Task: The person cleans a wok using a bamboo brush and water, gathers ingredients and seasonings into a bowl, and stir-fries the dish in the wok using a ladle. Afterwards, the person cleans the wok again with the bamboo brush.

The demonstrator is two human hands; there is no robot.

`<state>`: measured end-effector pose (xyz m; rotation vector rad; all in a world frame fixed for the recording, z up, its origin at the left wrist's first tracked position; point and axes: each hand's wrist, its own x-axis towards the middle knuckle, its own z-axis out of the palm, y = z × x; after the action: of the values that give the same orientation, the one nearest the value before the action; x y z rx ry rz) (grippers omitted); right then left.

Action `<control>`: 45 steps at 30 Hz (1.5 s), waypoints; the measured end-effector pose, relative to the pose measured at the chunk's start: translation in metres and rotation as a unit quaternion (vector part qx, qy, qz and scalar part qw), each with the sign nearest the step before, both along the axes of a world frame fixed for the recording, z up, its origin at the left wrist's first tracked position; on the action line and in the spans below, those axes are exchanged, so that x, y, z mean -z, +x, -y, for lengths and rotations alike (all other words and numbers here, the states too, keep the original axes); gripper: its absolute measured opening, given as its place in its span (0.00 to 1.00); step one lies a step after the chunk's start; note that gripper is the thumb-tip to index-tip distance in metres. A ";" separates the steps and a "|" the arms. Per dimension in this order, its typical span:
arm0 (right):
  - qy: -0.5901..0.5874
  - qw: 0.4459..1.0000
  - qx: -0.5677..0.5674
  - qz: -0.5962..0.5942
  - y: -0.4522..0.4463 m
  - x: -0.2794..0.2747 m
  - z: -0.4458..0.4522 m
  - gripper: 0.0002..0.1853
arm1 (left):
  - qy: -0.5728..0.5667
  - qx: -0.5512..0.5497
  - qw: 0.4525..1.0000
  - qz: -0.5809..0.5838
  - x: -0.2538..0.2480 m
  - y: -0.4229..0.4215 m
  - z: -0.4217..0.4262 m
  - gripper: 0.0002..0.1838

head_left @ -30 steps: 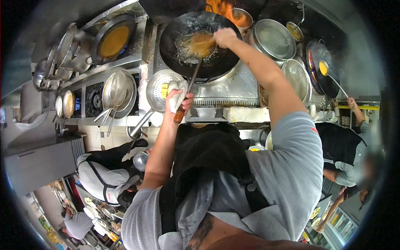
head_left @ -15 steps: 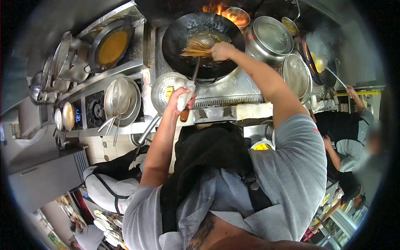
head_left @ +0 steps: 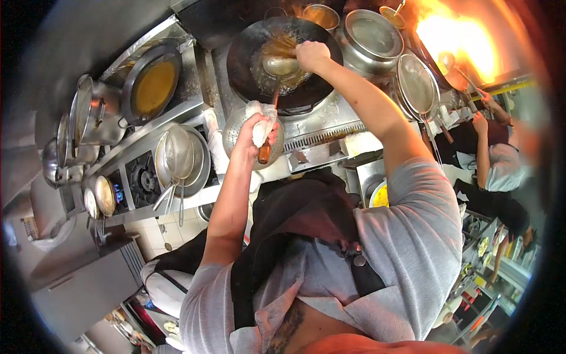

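Note:
My left hand point(head_left: 257, 134) is closed round a white cloth point(head_left: 260, 125) wrapped on the handle of a ladle. The ladle's round metal bowl point(head_left: 281, 65) lies inside the black wok point(head_left: 240, 62), and its wooden handle end sticks out below my fist. My right hand point(head_left: 312, 56) reaches over the wok's right side, fingers wrapped round a bamboo wok brush point(head_left: 283, 45). The brush's bristles point left into the wok, beyond the ladle bowl; they are partly blurred. Liquid shines at the wok's bottom. Behind my left hand sits a perforated strainer point(head_left: 234, 131).
Large flames point(head_left: 466, 47) rise from a wok at the right, where a co-worker's hand point(head_left: 487, 99) holds a ladle. A steel pot point(head_left: 374, 35) and mesh strainers point(head_left: 417, 82) stand right of my wok. A pan of brown liquid point(head_left: 154, 85) and a burner point(head_left: 144, 180) are left.
My right hand and the brush have moved up, toward the wok's far side. The ladle bowl now shows nearer the wok's middle. Flames have flared up at the co-worker's wok.

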<state>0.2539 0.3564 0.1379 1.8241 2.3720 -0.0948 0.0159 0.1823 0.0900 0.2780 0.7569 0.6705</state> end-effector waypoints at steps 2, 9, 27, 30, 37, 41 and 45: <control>-0.105 0.994 0.021 -0.037 0.004 0.008 0.001 0.14 | 0.002 -0.006 1.000 0.021 0.001 -0.002 0.003 0.15; 0.012 0.998 0.052 -0.036 -0.006 0.004 0.015 0.15 | -0.045 -0.010 0.979 0.200 0.018 -0.021 0.000 0.16; 0.207 0.919 0.092 -0.322 0.080 -0.094 0.031 0.30 | 0.508 0.297 0.296 -0.752 -0.110 -0.049 0.005 0.15; 0.157 0.845 0.061 -0.508 0.103 -0.080 0.022 0.35 | 0.504 0.258 0.234 -0.790 -0.094 -0.078 0.001 0.14; 0.044 0.982 0.141 -0.116 0.140 -0.034 0.028 0.24 | 0.528 0.107 0.244 -0.806 -0.060 -0.109 0.059 0.20; 0.151 0.906 0.114 -0.378 0.153 -0.107 0.097 0.31 | 0.518 0.005 0.335 -0.787 -0.031 -0.096 0.081 0.18; 0.023 0.988 0.047 -0.143 0.138 -0.090 0.103 0.31 | 0.523 -0.052 0.400 -0.751 -0.016 -0.043 0.100 0.18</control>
<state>0.3922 0.2532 0.2283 2.0693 2.4878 -0.3361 -0.0269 0.0818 0.1057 2.3011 2.0064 0.8295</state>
